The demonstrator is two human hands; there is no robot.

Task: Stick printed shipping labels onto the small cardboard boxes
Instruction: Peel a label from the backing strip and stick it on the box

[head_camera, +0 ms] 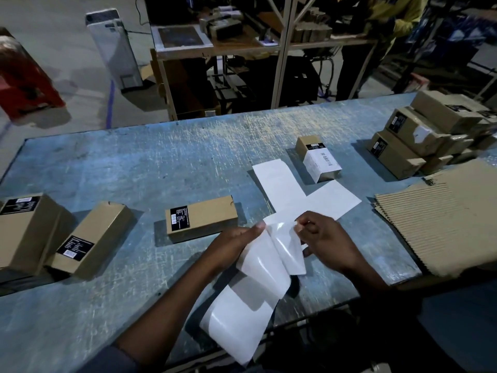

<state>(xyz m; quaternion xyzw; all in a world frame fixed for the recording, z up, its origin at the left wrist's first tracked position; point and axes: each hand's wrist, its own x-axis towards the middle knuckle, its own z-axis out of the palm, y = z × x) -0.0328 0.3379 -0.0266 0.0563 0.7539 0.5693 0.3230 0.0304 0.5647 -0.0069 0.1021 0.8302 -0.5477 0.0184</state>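
My left hand grips the top edge of a long white label strip that hangs over the table's near edge. My right hand pinches the corner of a white label partly peeled from that strip. A small brown cardboard box with a black sticker lies just beyond my left hand. Further back, another small box carries a white shipping label with a barcode. Two empty white backing sheets lie crossed between that box and my hands.
Two more brown boxes sit at the left on the scratched blue table. A stack of boxes stands at the far right, with corrugated cardboard sheets in front. Shelving and a person stand beyond the table.
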